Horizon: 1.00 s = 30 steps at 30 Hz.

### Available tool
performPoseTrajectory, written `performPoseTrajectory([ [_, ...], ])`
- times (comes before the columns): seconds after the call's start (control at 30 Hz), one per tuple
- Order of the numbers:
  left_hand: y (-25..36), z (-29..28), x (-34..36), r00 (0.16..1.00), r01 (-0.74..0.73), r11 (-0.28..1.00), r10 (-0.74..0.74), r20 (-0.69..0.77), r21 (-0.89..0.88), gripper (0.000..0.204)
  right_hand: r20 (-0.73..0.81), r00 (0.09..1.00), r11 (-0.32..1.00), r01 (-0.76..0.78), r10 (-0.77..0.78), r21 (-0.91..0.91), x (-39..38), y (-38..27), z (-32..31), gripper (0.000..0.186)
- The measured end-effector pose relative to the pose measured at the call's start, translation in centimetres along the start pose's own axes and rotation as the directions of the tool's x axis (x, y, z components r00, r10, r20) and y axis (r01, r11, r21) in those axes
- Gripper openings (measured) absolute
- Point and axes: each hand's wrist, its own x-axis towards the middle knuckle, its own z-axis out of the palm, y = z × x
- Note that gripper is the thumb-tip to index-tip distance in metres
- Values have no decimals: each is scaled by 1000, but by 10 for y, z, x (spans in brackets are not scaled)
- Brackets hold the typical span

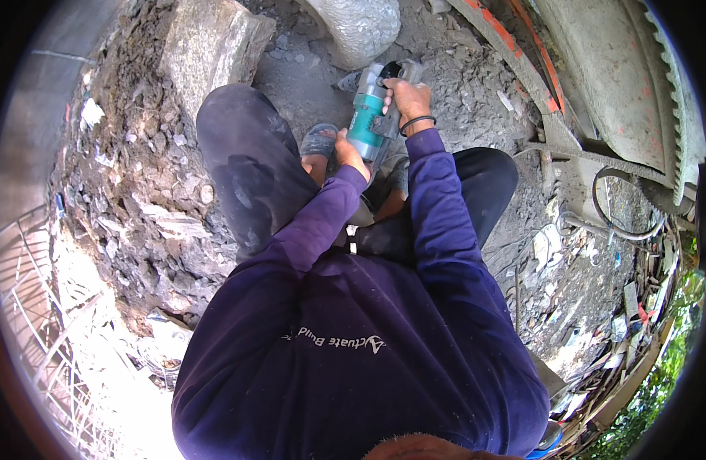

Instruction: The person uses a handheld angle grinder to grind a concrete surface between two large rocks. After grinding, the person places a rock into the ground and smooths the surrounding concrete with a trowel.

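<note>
Between my knees I hold a teal and grey power tool [364, 119]; its exact kind cannot be made out. My left hand [351, 154] is closed round its near end, beside my sandalled foot. Wrapped over the far end, next to a black part, is my right hand [409, 100], with a dark band on its wrist. The tool slants away from me toward a pale, rounded stone-like mass [361, 31]. Its working tip is not plain to see.
A rough slab-like block [215, 46] rests beyond my left knee. On the right stands a large drum with a toothed ring [669, 92] and an orange-flecked metal frame [548, 115]. A black hoop [598, 195] hangs there. Rubble and litter [169, 222] cover the ground.
</note>
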Motion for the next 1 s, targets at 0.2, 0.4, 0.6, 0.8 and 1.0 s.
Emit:
performPoseTrajectory([
  [0.2, 4, -4, -3, 999, 11, 1000, -11, 30, 20, 59, -13, 1000, 1000, 23, -23, 11, -4, 4, 4, 15],
  [0.4, 8, -2, -9, 999, 44, 999, -44, 11, 14, 60, -28, 999, 1000, 27, -27, -2, -5, 8, 7, 15],
  [0.6, 9, -1, -24, 998, 56, 998, -57, 8, 14, 59, -8, 999, 999, 45, -45, -27, -11, 11, 12, 15],
  [0.8, 8, -6, -21, 999, 42, 999, -42, 3, -9, 58, -5, 997, 996, 80, -80, -41, -16, 12, 17, 20],
  [1.0, 8, -11, -12, 999, 39, 999, -39, 16, 4, 58, -5, 996, 996, 85, -86, -37, -12, 15, 17, 21],
])
